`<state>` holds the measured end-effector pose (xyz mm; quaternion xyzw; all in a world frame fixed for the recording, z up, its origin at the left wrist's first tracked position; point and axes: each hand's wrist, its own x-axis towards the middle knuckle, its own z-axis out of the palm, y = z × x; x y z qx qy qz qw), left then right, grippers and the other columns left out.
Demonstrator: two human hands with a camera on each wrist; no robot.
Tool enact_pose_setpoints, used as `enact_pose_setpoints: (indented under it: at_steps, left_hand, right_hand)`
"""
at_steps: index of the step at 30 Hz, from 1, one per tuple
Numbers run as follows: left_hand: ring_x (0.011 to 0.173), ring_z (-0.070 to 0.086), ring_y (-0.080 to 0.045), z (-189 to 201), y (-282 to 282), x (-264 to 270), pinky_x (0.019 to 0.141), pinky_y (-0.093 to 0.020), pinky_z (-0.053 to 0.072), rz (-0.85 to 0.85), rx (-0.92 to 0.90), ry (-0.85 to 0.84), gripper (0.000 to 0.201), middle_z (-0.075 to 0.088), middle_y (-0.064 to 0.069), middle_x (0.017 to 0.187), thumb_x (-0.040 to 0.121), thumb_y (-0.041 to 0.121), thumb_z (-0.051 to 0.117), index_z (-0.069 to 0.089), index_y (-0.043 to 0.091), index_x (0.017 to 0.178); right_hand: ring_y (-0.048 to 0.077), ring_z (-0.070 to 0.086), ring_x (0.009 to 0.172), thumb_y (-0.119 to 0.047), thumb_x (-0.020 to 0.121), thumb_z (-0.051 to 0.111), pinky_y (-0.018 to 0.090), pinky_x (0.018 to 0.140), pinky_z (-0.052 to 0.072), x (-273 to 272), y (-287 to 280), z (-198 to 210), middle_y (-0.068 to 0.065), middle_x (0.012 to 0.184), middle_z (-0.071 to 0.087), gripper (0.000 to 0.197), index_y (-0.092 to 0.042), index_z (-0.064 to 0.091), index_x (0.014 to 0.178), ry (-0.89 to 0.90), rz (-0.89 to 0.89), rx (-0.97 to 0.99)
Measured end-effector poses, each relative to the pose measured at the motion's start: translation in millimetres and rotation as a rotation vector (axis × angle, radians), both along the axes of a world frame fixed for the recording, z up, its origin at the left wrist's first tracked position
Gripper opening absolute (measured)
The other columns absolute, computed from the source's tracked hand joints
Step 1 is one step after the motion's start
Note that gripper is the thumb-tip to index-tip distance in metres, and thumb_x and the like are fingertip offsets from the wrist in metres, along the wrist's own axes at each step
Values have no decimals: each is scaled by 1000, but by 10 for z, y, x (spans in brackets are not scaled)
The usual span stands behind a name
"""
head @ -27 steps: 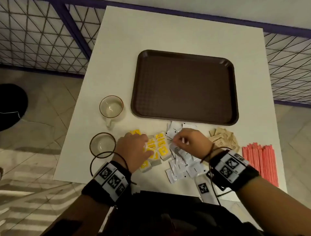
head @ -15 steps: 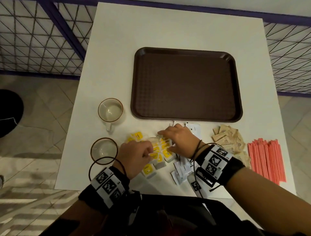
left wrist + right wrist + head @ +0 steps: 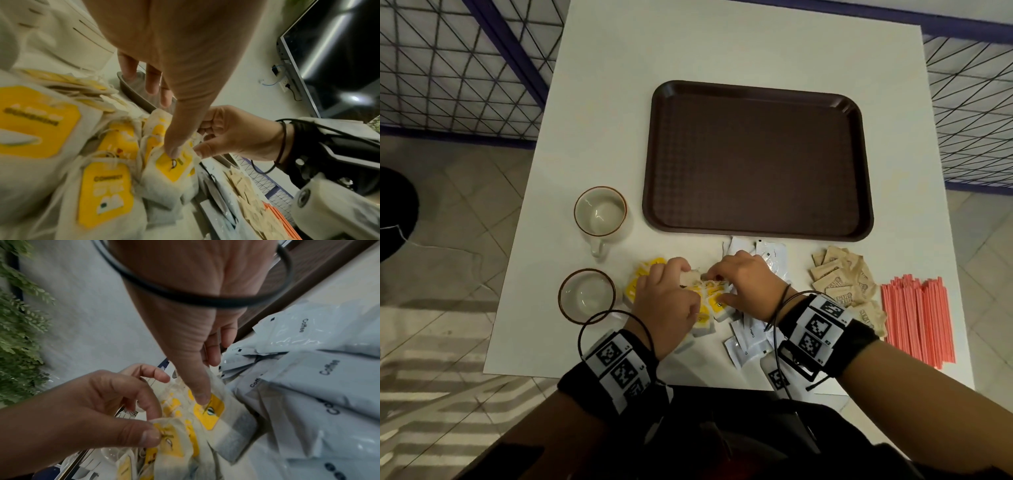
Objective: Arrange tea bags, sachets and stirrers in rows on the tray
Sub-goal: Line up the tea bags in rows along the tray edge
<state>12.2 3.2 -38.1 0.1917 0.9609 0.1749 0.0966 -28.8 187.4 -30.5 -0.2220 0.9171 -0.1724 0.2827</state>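
Observation:
A pile of tea bags with yellow tags (image 3: 710,296) lies on the white table, just in front of the empty brown tray (image 3: 756,161). Both hands are in the pile. My left hand (image 3: 683,275) pinches one tea bag (image 3: 164,433) between thumb and forefinger. My right hand (image 3: 717,279) grips the neighbouring tea bag (image 3: 172,167), thumb on its yellow tag. Their strings look tangled. White coffee sachets (image 3: 751,339) lie under and behind my right wrist. Brown sachets (image 3: 842,284) and red stirrers (image 3: 917,318) lie to the right.
Two empty cups (image 3: 601,212) (image 3: 587,296) stand left of the tray and the pile. The table's front edge (image 3: 619,371) runs just below my wrists. Wire fencing (image 3: 448,68) borders the table on the left and right.
My right hand has moved left from the white sachets onto the tea bag pile and taken hold of a bag. My left hand now pinches a tea bag.

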Motion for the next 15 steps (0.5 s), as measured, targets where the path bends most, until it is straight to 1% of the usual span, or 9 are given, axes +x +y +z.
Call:
enact_pose_setpoints:
  at_steps: [1,2,4,5,7,9,11,13,15]
  left_hand:
    - [89,37,-18,3,2,-13,67,-32,29,-11,-4,12,10,57,3,102,57,29,68,61,26,51]
    - [86,39,-18,5,7,-20,65,-31,29,-36,-18,27,11,58,6,95,60,30,66,61,26,51]
    - [76,49,-17,30,27,-25,61,-30,30,-82,-47,43,18,57,11,79,68,33,53,60,26,53]
    - [71,53,-18,29,40,-22,60,-29,31,-97,-51,47,22,57,12,73,70,33,47,60,27,54]
    - [65,56,-17,-3,64,-6,58,-29,37,-125,-51,51,22,58,11,69,70,31,44,60,26,56]
    - [62,56,-19,-52,81,12,58,-31,42,-147,-53,37,17,59,9,69,70,26,47,60,25,59]
    - [58,56,-21,-76,94,7,57,-33,43,-161,-58,5,9,58,6,65,65,17,58,58,23,58]
    - [53,55,-24,-67,110,-3,55,-34,43,-180,-77,-28,20,54,3,60,56,9,70,54,21,57]
    - [48,53,-25,-35,124,-24,55,-32,43,-203,-94,-41,30,51,2,56,50,3,75,51,20,58]
  right_hand:
    - [21,47,108,-24,82,63,33,86,32,6,-3,8,-1,116,57,41,-24,55,122,-4,-2,5]
    - [21,46,108,-25,82,62,32,86,31,12,-3,6,-1,116,56,41,-24,54,123,-5,-4,11]
    - [21,46,110,-25,83,61,32,86,30,26,2,0,-2,118,56,41,-25,54,123,-7,-11,22]
    - [21,46,110,-25,83,61,32,86,30,33,6,0,-2,118,56,41,-25,54,123,-9,-15,27]
    - [21,45,110,-25,83,61,31,86,30,40,13,-4,-2,117,56,40,-24,54,123,-11,-23,33]
    - [21,45,111,-25,83,62,31,87,30,44,15,-7,-2,117,56,39,-23,55,122,-16,-26,42]
    - [22,45,111,-25,83,62,32,87,30,52,15,-10,-1,117,56,38,-22,56,120,-15,-27,47]
    - [23,46,110,-25,82,63,34,88,30,62,9,-16,-1,114,58,36,-22,57,118,-4,-20,49]
    - [24,48,108,-23,82,61,34,87,30,69,2,-36,-1,110,60,32,-21,60,114,11,-13,45]
